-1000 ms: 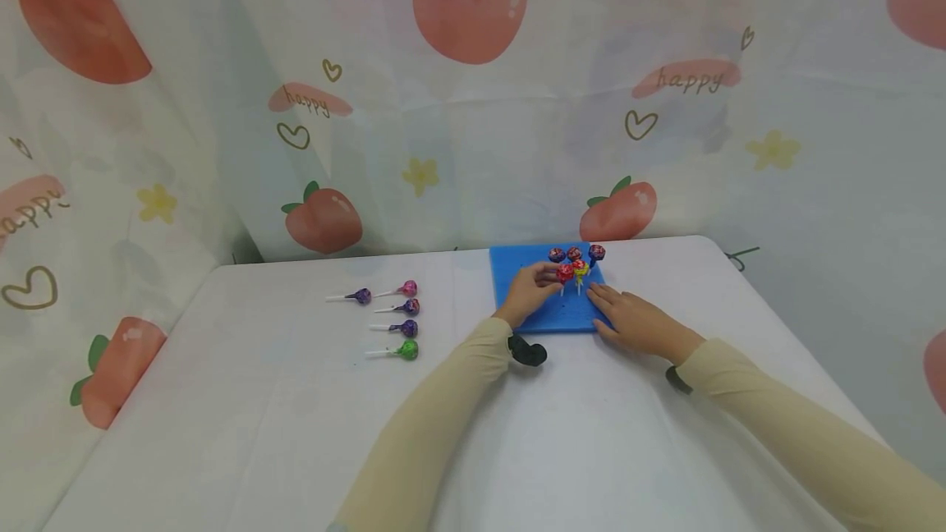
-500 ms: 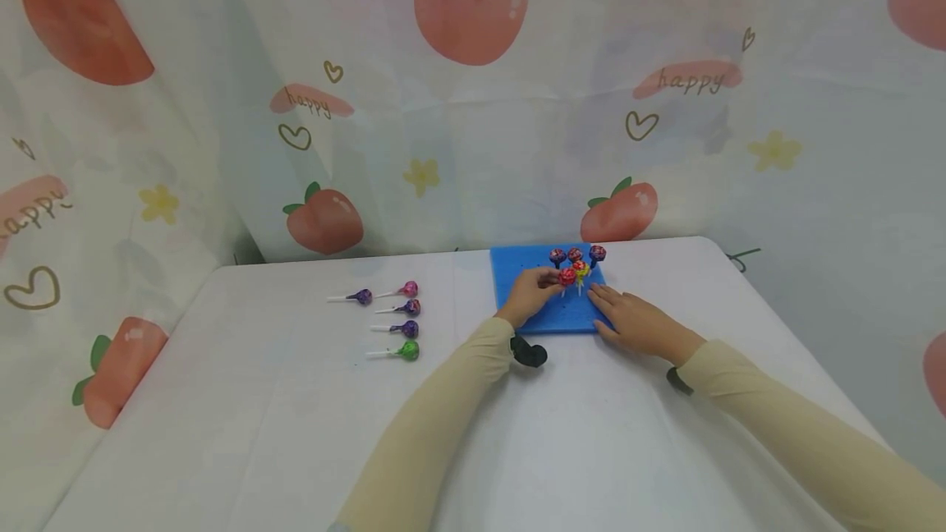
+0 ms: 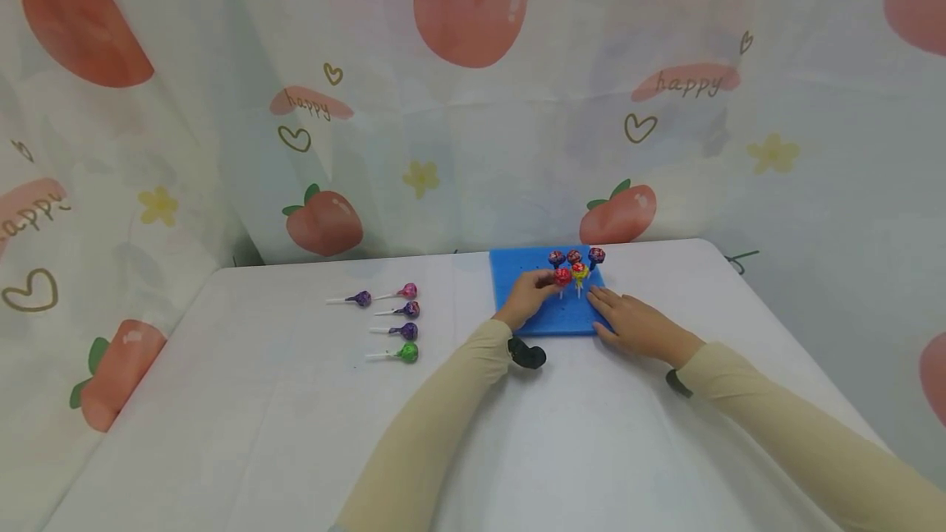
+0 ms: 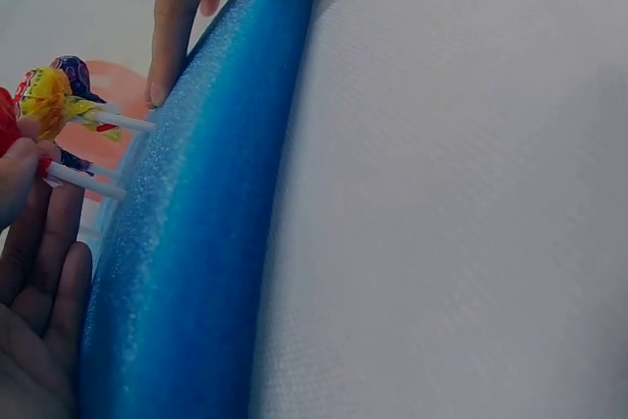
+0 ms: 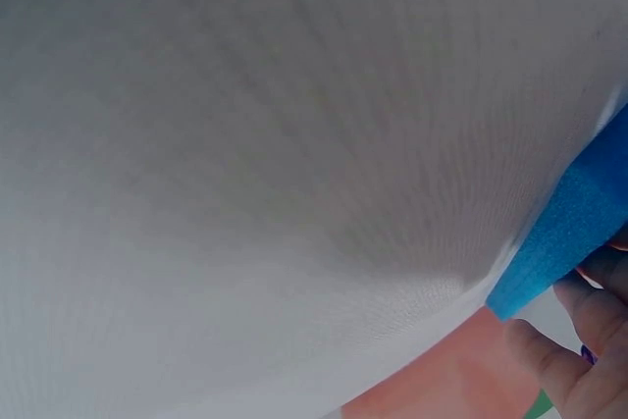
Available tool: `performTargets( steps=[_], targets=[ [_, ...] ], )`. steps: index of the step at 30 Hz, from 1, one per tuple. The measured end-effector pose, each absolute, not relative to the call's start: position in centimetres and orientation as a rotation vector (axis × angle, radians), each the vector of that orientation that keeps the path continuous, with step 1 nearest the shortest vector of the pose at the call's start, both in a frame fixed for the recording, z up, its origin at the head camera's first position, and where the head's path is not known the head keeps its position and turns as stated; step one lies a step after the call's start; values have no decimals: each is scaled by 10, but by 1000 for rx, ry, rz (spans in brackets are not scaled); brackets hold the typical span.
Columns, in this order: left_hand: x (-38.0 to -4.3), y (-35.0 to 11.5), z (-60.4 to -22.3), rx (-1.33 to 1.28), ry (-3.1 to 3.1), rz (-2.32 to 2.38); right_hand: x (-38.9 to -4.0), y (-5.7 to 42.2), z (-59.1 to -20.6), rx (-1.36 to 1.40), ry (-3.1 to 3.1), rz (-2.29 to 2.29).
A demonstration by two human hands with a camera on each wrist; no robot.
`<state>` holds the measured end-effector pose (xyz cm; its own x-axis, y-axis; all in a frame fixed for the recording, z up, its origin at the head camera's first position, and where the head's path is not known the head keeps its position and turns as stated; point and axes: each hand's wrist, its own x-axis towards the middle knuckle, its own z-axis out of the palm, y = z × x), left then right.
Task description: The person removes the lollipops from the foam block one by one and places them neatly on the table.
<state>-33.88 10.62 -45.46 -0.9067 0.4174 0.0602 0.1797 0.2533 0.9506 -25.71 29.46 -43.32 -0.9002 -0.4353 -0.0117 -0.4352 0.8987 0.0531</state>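
A blue foam block [image 3: 543, 320] with small holes lies toward the back of the table. My left hand [image 3: 526, 298] pinches a red lollipop [image 3: 562, 277] by its wrapped head, the white stick pointing down to the foam. In the left wrist view, thumb and finger meet at the red wrapper while the other fingers spread beside the block. Just right of it stands a yellow-and-red lollipop [image 3: 580, 271]. Behind are several dark-wrapped lollipops [image 3: 596, 256], upright in the foam. My right hand [image 3: 636, 323] rests on the block's right edge, fingers extended.
Left of the block, several lollipops lie on the white table [image 3: 296, 433], sticks pointing left: a green one [image 3: 407, 352], a pink one [image 3: 408, 291] and purple ones [image 3: 409, 331]. A patterned curtain [image 3: 488, 130] hangs behind the table.
The fingers of my left hand have shifted slightly at the red lollipop, now closer in around its head. My right hand stays on the foam edge.
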Motion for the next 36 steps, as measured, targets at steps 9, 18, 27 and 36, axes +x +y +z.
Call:
performTargets(
  steps=[9,18,27,36],
  targets=[
    [-336,102,-452,527,2141,1908,-256,295,-433,706,-3054,-82],
    [-338,100,-453,514,2070,2005,-258,297,-434,702,-3067,-72],
    [-337,92,-452,487,2021,2029,-258,297,-434,714,-3068,-65],
    [-336,74,-443,496,2046,1988,-257,296,-432,715,-3069,-68]
  ],
)
